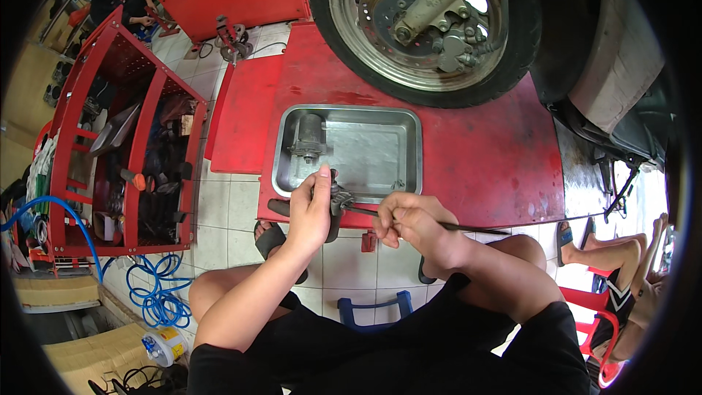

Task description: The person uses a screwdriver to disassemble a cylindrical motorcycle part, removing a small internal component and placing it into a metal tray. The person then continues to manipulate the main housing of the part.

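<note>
My left hand is closed round a small grey metal part, held over the near edge of a steel tray. My right hand grips a thin dark rod-shaped tool; its far end meets the metal part. Its exact kind cannot be made out. Inside the tray, at its left, lies a cylindrical grey motor with a flanged end toward me. A small dark bit rests in the tray's near right corner. Beside my left hand, a dark rounded object sits on the table edge, partly hidden.
The tray stands on a red lift table. A motorcycle wheel with a brake disc rises at the far side. A red tool rack and coiled blue hose are at left. Another person's legs show at right.
</note>
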Action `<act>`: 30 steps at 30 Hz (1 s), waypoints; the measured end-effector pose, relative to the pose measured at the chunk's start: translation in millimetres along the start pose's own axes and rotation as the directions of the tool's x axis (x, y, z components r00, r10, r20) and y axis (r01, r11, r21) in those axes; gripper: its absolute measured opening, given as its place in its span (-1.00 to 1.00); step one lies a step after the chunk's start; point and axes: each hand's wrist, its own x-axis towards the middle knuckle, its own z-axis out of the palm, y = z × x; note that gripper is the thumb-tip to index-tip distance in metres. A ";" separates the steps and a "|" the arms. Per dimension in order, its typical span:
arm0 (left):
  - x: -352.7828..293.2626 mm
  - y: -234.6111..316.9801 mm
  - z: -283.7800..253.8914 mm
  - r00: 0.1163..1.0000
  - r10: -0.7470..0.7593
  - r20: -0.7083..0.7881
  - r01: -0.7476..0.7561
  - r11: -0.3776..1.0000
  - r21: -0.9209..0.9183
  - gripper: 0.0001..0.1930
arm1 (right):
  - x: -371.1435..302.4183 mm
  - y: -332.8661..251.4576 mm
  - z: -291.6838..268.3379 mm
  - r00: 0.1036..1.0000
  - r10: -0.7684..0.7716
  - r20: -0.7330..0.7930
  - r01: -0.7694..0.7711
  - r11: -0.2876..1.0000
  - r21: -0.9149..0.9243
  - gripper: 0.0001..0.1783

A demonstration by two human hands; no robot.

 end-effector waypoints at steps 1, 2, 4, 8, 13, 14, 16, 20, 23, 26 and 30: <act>-1.6 3.9 3.1 0.999 -0.031 0.007 0.031 0.999 -0.022 -0.43 | -2.4 -1.8 -1.4 0.995 -0.086 0.048 0.093 0.978 -0.186 -0.73; -3.4 8.1 4.5 0.998 -0.061 0.008 0.061 0.997 -0.042 -0.42 | -4.4 -6.4 -1.0 0.980 -0.160 0.116 0.191 0.914 -0.358 -0.77; -0.6 4.9 2.3 0.999 -0.037 0.016 0.037 0.999 -0.010 -0.40 | -3.6 -10.3 -1.4 0.928 -0.268 0.258 0.368 0.760 -0.536 -0.83; 4.9 -4.4 -7.4 0.997 0.054 0.048 -0.060 0.990 0.126 -0.38 | -2.7 -16.3 3.7 0.854 -0.318 0.412 0.519 0.591 -0.617 -0.86; 3.6 -1.2 -5.2 0.999 0.051 0.006 -0.051 0.996 0.079 -0.39 | -0.2 -0.2 -2.2 0.946 -0.254 0.204 0.313 0.878 -0.362 -0.88; 2.0 0.4 -6.1 0.999 0.040 -0.004 -0.040 0.997 0.070 -0.39 | 1.5 2.2 -2.0 0.976 -0.177 0.129 0.197 0.968 -0.157 -0.87; 1.9 1.1 -5.5 0.998 0.066 -0.015 -0.065 0.995 0.079 -0.40 | 5.1 5.5 0.6 0.999 0.021 0.040 -0.032 0.958 0.286 -0.84; 1.1 -3.1 -5.6 0.978 0.205 -0.036 -0.197 0.968 0.154 -0.42 | 2.3 6.5 -2.5 0.946 -0.260 0.192 0.303 0.921 -0.246 -0.85; 2.1 -1.2 -9.7 0.958 0.287 -0.013 -0.274 0.927 0.257 -0.40 | 3.9 -2.9 0.1 0.830 -0.335 0.446 0.554 0.584 -0.593 -0.96; 1.1 10.9 -14.3 0.974 0.223 0.034 -0.223 0.927 0.301 -0.40 | 4.5 -13.9 0.1 0.803 -0.262 0.535 0.594 0.418 -0.688 -0.92; 2.4 14.8 -18.3 0.985 0.149 0.087 -0.170 0.923 0.345 -0.40 | 6.6 -19.1 0.1 0.757 -0.227 0.613 0.652 0.198 -0.732 -0.86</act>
